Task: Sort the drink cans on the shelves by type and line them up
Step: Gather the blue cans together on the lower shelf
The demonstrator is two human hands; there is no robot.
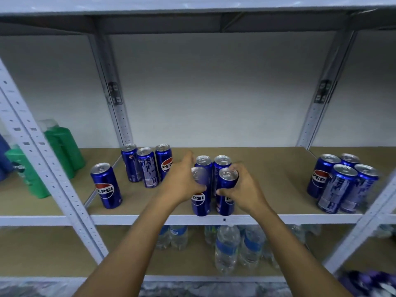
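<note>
Gripping two upright Pepsi cans, left hand [182, 182] holds the left can [200, 192], right hand [246, 189] the right can [227, 189].

Both hands [214, 187] on blue cans [212, 200]
</note>
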